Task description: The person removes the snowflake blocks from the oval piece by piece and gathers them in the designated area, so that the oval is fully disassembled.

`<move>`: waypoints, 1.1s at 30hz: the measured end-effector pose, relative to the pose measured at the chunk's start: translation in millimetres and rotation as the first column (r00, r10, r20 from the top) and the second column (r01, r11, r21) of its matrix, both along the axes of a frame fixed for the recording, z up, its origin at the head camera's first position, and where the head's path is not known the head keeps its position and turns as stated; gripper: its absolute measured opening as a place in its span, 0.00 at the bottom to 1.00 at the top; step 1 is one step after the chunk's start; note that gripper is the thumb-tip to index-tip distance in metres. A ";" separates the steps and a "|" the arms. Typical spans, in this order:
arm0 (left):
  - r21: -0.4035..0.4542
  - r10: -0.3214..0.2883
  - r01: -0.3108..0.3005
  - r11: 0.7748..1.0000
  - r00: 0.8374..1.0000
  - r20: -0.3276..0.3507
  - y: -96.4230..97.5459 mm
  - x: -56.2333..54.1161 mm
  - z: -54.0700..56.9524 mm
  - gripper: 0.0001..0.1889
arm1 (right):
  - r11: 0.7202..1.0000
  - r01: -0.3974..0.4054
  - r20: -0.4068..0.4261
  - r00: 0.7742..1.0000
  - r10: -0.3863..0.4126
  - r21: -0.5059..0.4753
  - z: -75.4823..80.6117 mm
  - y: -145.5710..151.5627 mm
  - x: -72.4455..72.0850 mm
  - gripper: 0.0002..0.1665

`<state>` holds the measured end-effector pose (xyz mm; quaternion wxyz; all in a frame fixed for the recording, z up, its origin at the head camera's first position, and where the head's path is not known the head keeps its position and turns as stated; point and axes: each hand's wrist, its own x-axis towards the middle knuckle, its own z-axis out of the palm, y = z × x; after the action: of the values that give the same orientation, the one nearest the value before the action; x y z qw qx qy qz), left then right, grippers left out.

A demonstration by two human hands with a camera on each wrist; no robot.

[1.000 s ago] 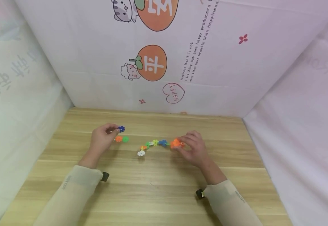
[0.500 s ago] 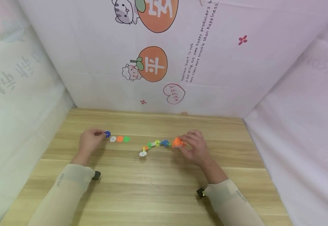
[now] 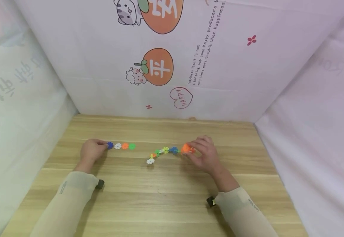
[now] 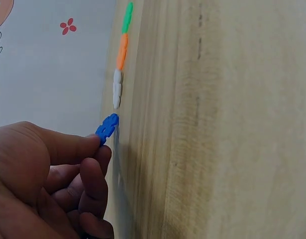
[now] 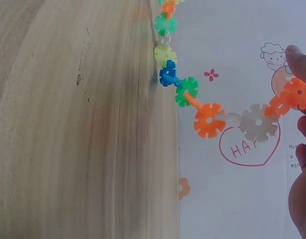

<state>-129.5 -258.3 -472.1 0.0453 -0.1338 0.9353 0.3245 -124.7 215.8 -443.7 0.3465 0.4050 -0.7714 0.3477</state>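
My left hand (image 3: 92, 153) pinches a dark blue snowflake disc (image 4: 108, 128) between thumb and finger. The blue disc is tilted, close to the tabletop; whether it touches cannot be told. It is at the left end of a row formed by a white disc (image 3: 117, 146), an orange disc (image 3: 125, 146) and a green disc (image 3: 132, 146), which lie flat and apart. With bent fingers, my right hand (image 3: 204, 154) holds the orange end of a chain of interlocked snowflake discs (image 5: 209, 120). The chain curves left and down to a white disc (image 3: 150, 161) near the tabletop.
A wood-grain table (image 3: 166, 204) spreads out beneath both hands. Behind it rises a white printed cloth (image 3: 219, 98), with more pale cloth along the left and right sides. Dark wrist cameras sit at both sleeves.
My left hand has moved left with the blue disc and lowered it beside the white disc, which the hand earlier mostly hid. My right hand and the chain have hardly moved.
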 end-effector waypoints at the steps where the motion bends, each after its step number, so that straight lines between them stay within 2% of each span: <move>1: 0.001 0.002 -0.002 1.000 1.000 -0.001 -0.2 -0.6 -0.3 0.18 | 1.000 0.000 -0.002 1.000 0.000 0.000 0.5 -0.3 -0.1 0.20; 11: 0.012 -0.006 0.006 1.000 1.000 0.020 -2.5 -0.7 -2.9 0.19 | 1.000 -0.017 0.002 1.000 0.017 0.009 3.3 -4.6 2.3 0.20; 26: 0.000 0.001 -0.001 1.000 1.000 -0.003 -3.2 -1.0 -4.0 0.19 | 1.000 -0.019 0.007 1.000 0.019 0.025 7.1 -8.4 3.2 0.21; 33: 0.019 0.003 -0.003 1.000 1.000 -0.006 -4.8 -0.6 -8.2 0.19 | 0.999 -0.029 0.004 1.000 0.029 0.036 9.4 -12.6 2.8 0.22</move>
<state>-130.1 -263.1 -480.4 0.0432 -0.1338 0.9321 0.3338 -121.9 203.2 -434.3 0.3326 0.4217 -0.7721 0.3396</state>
